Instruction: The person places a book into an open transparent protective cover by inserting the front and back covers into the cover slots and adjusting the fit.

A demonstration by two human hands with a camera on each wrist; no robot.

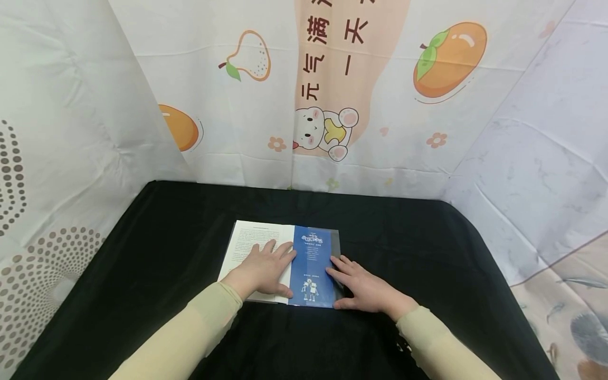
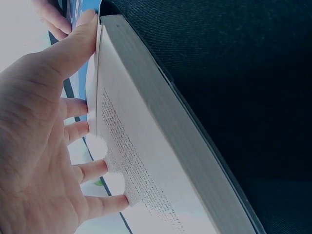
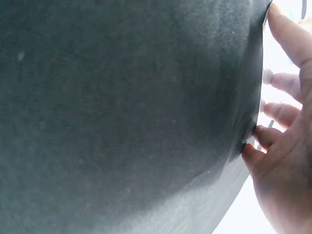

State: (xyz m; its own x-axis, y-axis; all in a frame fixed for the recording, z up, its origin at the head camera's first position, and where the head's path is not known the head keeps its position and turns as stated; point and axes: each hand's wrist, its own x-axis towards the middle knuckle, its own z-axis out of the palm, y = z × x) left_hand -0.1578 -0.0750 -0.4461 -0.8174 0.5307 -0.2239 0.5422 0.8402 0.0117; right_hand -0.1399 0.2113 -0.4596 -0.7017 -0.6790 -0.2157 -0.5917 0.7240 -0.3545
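Note:
A thick book (image 1: pixel 258 232) lies opened, with a printed page on the left and a blue flap (image 1: pixel 311 264) with white lettering and small cartoon figures on the right. My left hand (image 1: pixel 263 269) rests on the printed page with fingers spread, its thumb by the inner margin next to the blue flap. In the left wrist view, the fingertips press the page (image 2: pixel 122 131) above a thick block of pages (image 2: pixel 165 122). My right hand (image 1: pixel 366 287) touches the flap's right edge with extended fingers; a grey strip (image 1: pixel 335 244) shows beyond that edge.
Black cloth (image 1: pixel 199 221) covers the table around the book. A white printed curtain (image 1: pixel 370 174) with fruit and a bear hangs behind the table, and pale cloths (image 1: pixel 71 148) hang at both sides.

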